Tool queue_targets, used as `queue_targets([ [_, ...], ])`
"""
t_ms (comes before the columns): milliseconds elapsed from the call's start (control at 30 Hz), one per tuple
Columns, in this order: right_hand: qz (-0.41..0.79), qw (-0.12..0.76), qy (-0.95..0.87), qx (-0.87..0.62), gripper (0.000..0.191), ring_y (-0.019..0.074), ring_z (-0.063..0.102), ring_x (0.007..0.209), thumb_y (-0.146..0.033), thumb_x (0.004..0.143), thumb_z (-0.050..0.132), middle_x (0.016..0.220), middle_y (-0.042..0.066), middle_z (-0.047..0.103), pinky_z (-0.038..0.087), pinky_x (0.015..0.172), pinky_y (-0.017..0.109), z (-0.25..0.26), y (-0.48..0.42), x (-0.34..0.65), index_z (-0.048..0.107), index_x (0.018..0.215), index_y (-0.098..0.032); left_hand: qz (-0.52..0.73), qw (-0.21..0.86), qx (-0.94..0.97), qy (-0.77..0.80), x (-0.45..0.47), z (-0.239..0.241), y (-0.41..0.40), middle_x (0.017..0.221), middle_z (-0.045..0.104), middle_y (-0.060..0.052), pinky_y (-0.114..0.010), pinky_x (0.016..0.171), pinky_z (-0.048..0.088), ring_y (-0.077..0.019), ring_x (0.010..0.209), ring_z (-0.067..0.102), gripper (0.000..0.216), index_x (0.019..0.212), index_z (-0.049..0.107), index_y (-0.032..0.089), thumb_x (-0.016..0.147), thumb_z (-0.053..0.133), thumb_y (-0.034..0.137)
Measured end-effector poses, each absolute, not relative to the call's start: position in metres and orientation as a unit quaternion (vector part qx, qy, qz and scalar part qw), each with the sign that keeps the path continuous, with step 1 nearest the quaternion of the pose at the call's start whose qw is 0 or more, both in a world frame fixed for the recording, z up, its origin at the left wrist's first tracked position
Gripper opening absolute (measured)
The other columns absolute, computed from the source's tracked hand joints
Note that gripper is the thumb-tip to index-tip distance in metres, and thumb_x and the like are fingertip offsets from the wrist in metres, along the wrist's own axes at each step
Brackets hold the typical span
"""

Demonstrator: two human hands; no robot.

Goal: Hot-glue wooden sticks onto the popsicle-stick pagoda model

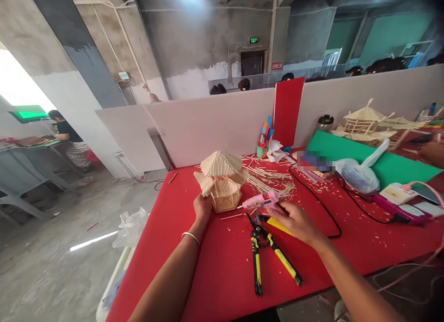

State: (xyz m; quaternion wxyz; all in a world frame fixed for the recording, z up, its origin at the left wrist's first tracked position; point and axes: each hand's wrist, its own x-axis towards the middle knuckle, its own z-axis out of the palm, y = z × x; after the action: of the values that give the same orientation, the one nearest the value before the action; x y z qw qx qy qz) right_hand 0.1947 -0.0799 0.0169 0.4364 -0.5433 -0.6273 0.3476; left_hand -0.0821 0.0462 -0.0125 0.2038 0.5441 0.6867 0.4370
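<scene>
A small pavilion model [222, 179] built of thin wooden sticks stands on the red table [215, 266]. My left hand [202, 206] grips its lower left side, fingers closed against it. My right hand [293, 219] is wrapped round a pink glue gun [262, 201], whose nozzle points left toward the model's base. A black cord [322, 206] runs from the gun across the table. Yellow-handled cutters [268, 250] lie open just below my right hand.
Loose sticks and shavings [268, 179] lie behind the model. A plastic bag [357, 174], a green sheet [347, 153], another stick house [367, 121] and a cup of pens [264, 139] sit further back. White partitions [215, 123] bound the table. A person stands far left [65, 132].
</scene>
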Motion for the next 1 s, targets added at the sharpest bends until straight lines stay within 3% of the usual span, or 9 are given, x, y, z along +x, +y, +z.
queue_targets([
  [167,0.35,0.406,-0.655,-0.533,0.042,0.0184,0.06,0.077,-0.057,0.08,0.061,0.082,0.004,0.067,0.047,0.067,0.025,0.013,-0.048,0.208,0.069,0.087,-0.016,0.428,0.21,0.535,0.698,-0.078,-0.017,0.059,0.074,0.073,-0.007,-0.026,0.062,0.045,-0.025,0.08,0.066,0.019,0.071,0.071,0.017,0.07,0.052,0.021],
  [333,0.37,0.4,-0.652,-0.527,0.042,0.0152,0.056,0.068,-0.057,0.081,0.06,0.072,0.001,0.063,0.044,0.061,0.023,-0.004,-0.03,0.211,0.067,0.083,-0.016,0.439,0.204,0.53,0.696,-0.078,-0.018,0.056,0.072,0.072,-0.007,-0.027,0.061,0.046,-0.0253,0.079,0.065,0.021,0.068,0.07,0.015,0.069,0.051,0.024],
  [667,0.408,0.439,-0.59,-0.542,0.044,0.0173,0.058,0.074,-0.059,0.08,0.06,0.078,0.002,0.066,0.045,0.066,0.025,-0.018,-0.031,0.222,0.068,0.091,-0.017,0.435,0.171,0.533,0.705,-0.08,-0.012,0.062,0.069,0.068,-0.001,-0.024,0.06,0.04,-0.0195,0.074,0.06,0.018,0.07,0.065,0.017,0.07,0.055,0.032],
  [833,0.4,0.449,-0.586,-0.543,0.043,0.0162,0.058,0.071,-0.059,0.08,0.061,0.076,0.002,0.066,0.043,0.064,0.024,-0.013,-0.034,0.216,0.068,0.087,-0.017,0.429,0.155,0.518,0.724,-0.078,-0.011,0.092,0.056,0.061,-0.003,-0.027,0.057,0.039,-0.0215,0.066,0.058,0.016,0.053,0.056,0.018,0.065,0.056,0.028],
  [1000,0.402,0.448,-0.575,-0.554,0.047,0.0161,0.056,0.068,-0.061,0.077,0.061,0.073,0.003,0.064,0.042,0.059,0.024,-0.013,-0.035,0.213,0.068,0.087,-0.016,0.432,0.155,0.528,0.714,-0.078,-0.014,0.113,0.063,0.065,-0.004,-0.03,0.065,0.045,-0.0239,0.073,0.061,0.012,0.06,0.059,0.017,0.067,0.057,0.026],
])
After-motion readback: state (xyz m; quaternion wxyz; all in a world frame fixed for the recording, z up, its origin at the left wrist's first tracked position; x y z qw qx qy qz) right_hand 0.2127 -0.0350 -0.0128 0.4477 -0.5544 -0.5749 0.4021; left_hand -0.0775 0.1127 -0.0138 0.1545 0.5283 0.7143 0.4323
